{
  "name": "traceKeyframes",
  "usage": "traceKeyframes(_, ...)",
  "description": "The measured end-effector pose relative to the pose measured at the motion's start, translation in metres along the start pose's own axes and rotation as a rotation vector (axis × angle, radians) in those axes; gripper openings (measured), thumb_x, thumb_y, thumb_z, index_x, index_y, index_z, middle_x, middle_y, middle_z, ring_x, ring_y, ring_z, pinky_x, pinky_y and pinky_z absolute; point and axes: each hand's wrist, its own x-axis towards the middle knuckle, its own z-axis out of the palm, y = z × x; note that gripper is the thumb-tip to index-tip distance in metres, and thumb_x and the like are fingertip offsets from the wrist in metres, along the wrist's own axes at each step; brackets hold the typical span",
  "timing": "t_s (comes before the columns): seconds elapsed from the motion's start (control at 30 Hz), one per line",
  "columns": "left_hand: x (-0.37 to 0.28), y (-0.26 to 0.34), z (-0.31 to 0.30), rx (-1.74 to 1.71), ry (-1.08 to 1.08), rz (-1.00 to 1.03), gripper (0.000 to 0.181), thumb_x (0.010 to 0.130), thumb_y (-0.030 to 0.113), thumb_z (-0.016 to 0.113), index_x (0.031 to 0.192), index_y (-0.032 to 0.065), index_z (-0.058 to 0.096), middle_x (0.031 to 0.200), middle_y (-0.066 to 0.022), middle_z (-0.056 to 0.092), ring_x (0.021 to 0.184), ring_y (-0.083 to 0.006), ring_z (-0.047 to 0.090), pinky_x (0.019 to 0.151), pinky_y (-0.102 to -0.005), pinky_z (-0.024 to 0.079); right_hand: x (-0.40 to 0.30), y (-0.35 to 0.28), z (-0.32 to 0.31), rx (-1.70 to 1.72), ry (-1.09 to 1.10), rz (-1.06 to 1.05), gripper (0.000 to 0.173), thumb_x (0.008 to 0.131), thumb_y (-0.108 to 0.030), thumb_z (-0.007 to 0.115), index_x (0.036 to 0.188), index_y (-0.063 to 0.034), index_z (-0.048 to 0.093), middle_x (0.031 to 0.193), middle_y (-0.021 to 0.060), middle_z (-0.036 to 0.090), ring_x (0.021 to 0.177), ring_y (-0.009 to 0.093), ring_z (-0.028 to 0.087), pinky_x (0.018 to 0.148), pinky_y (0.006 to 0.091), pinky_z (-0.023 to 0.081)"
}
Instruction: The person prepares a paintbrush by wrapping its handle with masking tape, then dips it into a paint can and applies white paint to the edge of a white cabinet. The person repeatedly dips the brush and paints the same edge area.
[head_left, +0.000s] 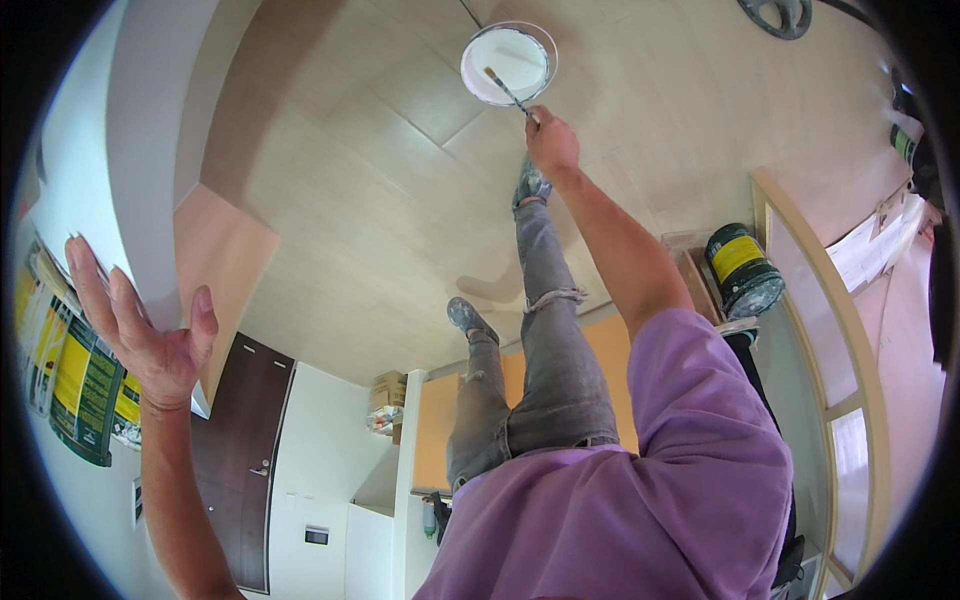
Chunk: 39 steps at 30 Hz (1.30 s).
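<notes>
My right hand is closed around the handle of a slim paintbrush. The brush's bristle end lies over the near part of an open bucket of white paint on the floor; whether the bristles touch the paint I cannot tell. The bucket's thin bail handle hangs out on its right side. At the left, my left hand is raised with spread fingers and holds nothing. Its fingertips lie against or just before the edge of a white panel; contact is unclear. Green and yellow paint cans stand beyond that hand.
Another green and yellow paint can stands at the right beside a wooden-framed glazed partition. A dark door is at lower left, with cardboard boxes nearby. A dark round-rimmed object lies on the floor at top right.
</notes>
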Motion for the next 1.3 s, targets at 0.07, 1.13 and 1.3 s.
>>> traceKeyframes(0.07,-0.001,0.000,0.000,-0.007,0.002,-0.007,0.086,0.093,0.030,0.071,0.163,0.0179,0.022,0.165,-0.0230,0.023,0.152,-0.0461,0.028,0.121,-0.0577,0.031,-0.012,0.002,-0.002,-0.008,-0.031,0.046,0.026,0.098,-0.025,0.058,0.119,-0.0148,0.068,0.095,0.0226,0.073,0.091,0.045,0.069,0.080,0.0547,0.055)
traceKeyframes(1.13,-0.005,0.014,-0.009,-0.195,-0.002,-0.192,0.080,0.085,0.043,0.073,0.157,0.0332,0.040,0.168,-0.0088,0.028,0.155,-0.0358,0.025,0.125,-0.0582,0.023,-0.189,-0.137,-0.182,0.872,-0.318,0.019,0.032,0.110,-0.030,0.051,0.112,-0.0034,0.068,0.080,-0.0023,0.055,0.069,0.006,0.051,0.059,0.0224,0.043)
traceKeyframes(1.3,-0.006,0.010,-0.011,-0.210,0.081,-0.132,0.091,0.082,0.046,0.077,0.159,0.0303,0.033,0.166,-0.0096,0.030,0.154,-0.0359,0.027,0.125,-0.0586,0.023,-0.223,-0.201,-0.236,0.865,-0.265,-0.321,0.024,0.109,-0.024,0.052,0.115,-0.0024,0.060,0.083,0.0017,0.056,0.070,0.009,0.054,0.062,0.0255,0.046)
